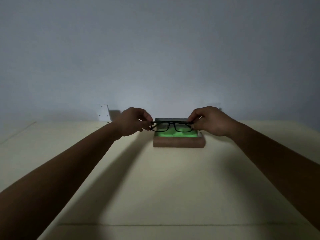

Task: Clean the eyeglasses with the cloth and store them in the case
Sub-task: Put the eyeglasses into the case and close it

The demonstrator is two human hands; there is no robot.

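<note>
Two hands, left hand (132, 122) and right hand (210, 121), hold one eyeglasses (171, 126) over one case (179, 142).

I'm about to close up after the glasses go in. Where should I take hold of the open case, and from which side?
Grip the case by its brown front wall, coming from the near side. That wall is the long bare face towards you; both hands, left and right, hold the eyeglasses over the green cloth inside, and the lid stands behind, mostly hidden.

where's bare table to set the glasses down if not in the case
Bare table runs wide between the forearms, nearer than the open case. Crowded only at the case, where the left hand and right hand hold the eyeglasses.
</note>
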